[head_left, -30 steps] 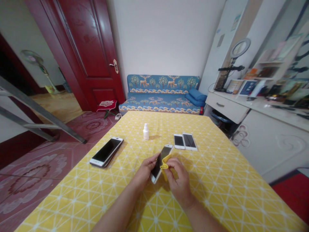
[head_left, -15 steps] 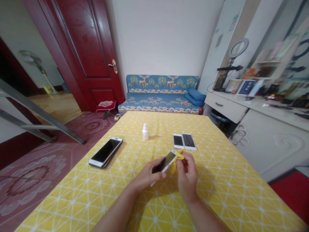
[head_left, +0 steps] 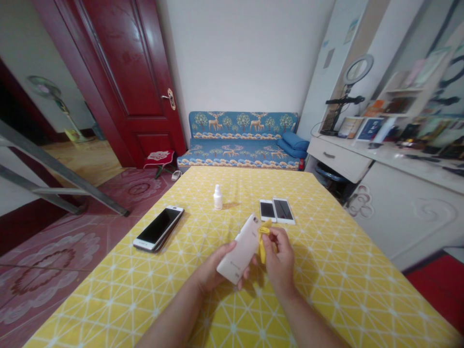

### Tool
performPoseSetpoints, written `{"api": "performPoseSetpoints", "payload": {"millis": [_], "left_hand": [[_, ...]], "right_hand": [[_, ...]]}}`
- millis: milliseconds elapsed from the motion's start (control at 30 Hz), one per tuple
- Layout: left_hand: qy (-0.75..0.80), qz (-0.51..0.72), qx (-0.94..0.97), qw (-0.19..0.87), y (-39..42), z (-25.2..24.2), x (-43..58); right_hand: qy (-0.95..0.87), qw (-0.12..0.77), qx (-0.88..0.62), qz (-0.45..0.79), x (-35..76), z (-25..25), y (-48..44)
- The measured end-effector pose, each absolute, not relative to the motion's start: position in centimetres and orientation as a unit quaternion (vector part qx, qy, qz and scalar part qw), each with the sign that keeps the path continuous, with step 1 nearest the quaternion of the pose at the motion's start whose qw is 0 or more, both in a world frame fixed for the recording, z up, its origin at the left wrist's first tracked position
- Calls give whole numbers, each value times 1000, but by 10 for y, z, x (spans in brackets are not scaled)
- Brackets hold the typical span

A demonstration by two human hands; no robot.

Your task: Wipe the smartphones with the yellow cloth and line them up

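A white smartphone [head_left: 239, 251] is tilted above the table, its back with the camera lens turned up toward me. My left hand [head_left: 216, 268] is closed round its lower part, thumb at the left edge and fingertips showing at the right edge. My right hand [head_left: 280, 253] pinches a bunched yellow cloth [head_left: 264, 241] close to the phone's upper right edge; whether the cloth touches the phone I cannot tell. Beyond my hands stands a small white spray bottle [head_left: 218, 199]. Two white phones [head_left: 268, 210] lie side by side at the right, screens up.
A stack of phones [head_left: 159, 228] lies on the left of the table, under a yellow patterned tablecloth [head_left: 152, 299]. Past the far edge is a blue sofa [head_left: 235, 150]. A dresser [head_left: 406, 193] with a ring light stands at the right, a metal ladder frame [head_left: 65, 188] at the left.
My left hand has turned the phone over: its dark screen faced up before, now its white back does. My right hand with the cloth has shifted slightly left.
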State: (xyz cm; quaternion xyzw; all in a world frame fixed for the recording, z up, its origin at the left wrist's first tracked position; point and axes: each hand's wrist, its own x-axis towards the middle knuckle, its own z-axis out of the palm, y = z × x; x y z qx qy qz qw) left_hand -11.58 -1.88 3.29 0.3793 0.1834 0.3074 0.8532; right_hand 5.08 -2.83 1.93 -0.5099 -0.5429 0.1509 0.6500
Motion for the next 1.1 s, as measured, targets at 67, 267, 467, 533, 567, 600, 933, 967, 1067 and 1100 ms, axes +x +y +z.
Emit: {"api": "performPoseSetpoints", "payload": {"millis": [67,267,467,533,567,600,933,967,1067,1100], "left_hand": [[202,294,372,857,-19,32,-115],[268,268,357,854,-24,30,-104],[286,390,271,832,-23,33,-100],[268,391,259,842,-23,36,-102],[258,380,256,851,-23,38,-103],[252,370,251,858,-23,39,-104],[269,538,213,770,-7,40,-120],[260,563,221,753,-6,42,-122],[243,628,252,695,-7,47,-127],[245,641,262,679,-7,48,-128]], "right_hand": [[-565,649,-496,119,50,22,-28],[-632,613,-460,114,37,25,-36],[-696,567,-420,133,15,24,-49],[-727,548,-393,125,11,28,-53],[-743,539,-379,116,10,30,-55],[-760,528,-364,103,9,32,-56],[-795,456,-400,0,19,27,-49],[-792,455,-406,10,20,26,-48],[-800,436,-408,53,19,28,-50],[-801,431,-409,72,19,29,-51]]}}
